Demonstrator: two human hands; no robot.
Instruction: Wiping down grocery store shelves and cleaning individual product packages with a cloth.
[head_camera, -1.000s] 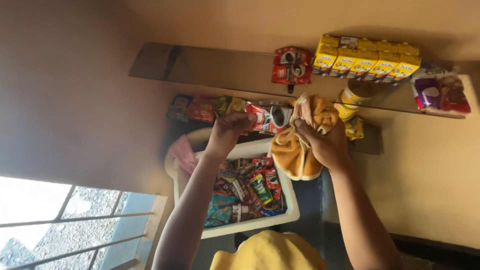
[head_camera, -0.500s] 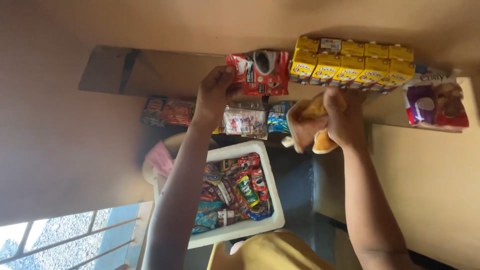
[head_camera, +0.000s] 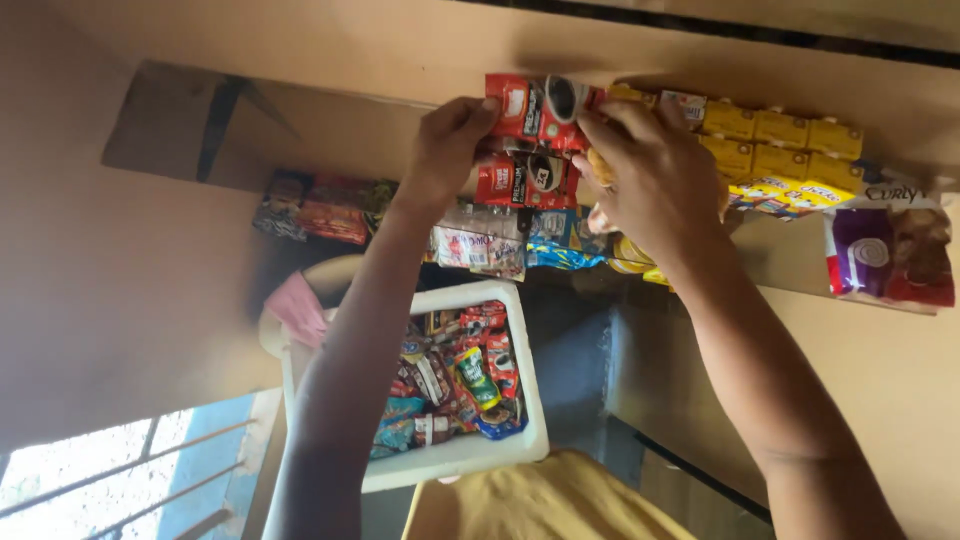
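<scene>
both hands are raised to a strip of red sachets (head_camera: 530, 140) hanging against the tan wall, its long axis running top to bottom, with one row of packets above and a second row just below. the left hand (head_camera: 445, 150) pinches the strip's left edge near the top, fingers clenched on the packet; the right hand (head_camera: 655, 175) comes in from the other side, fingertips touching the upper right corner of the same strip, and it also seems to have something yellow tucked under the palm, though what that is cannot be made out. so the strip lies between the two hands, each about equally close, the left grasping it, the right closed partly around the hidden yellow thing and only touching the strip. just beside the right hand, a row of yellow boxes (head_camera: 790, 150) runs along the wall, and past them a purple and red bag (head_camera: 885, 260). below the strip hang more mixed packets (head_camera: 480, 245), touching its lower row. further down, between the forearms, a white tub (head_camera: 520, 440) holds a heap of small wrapped sweets. a window (head_camera: 110, 490) shows at the lower left.
</scene>
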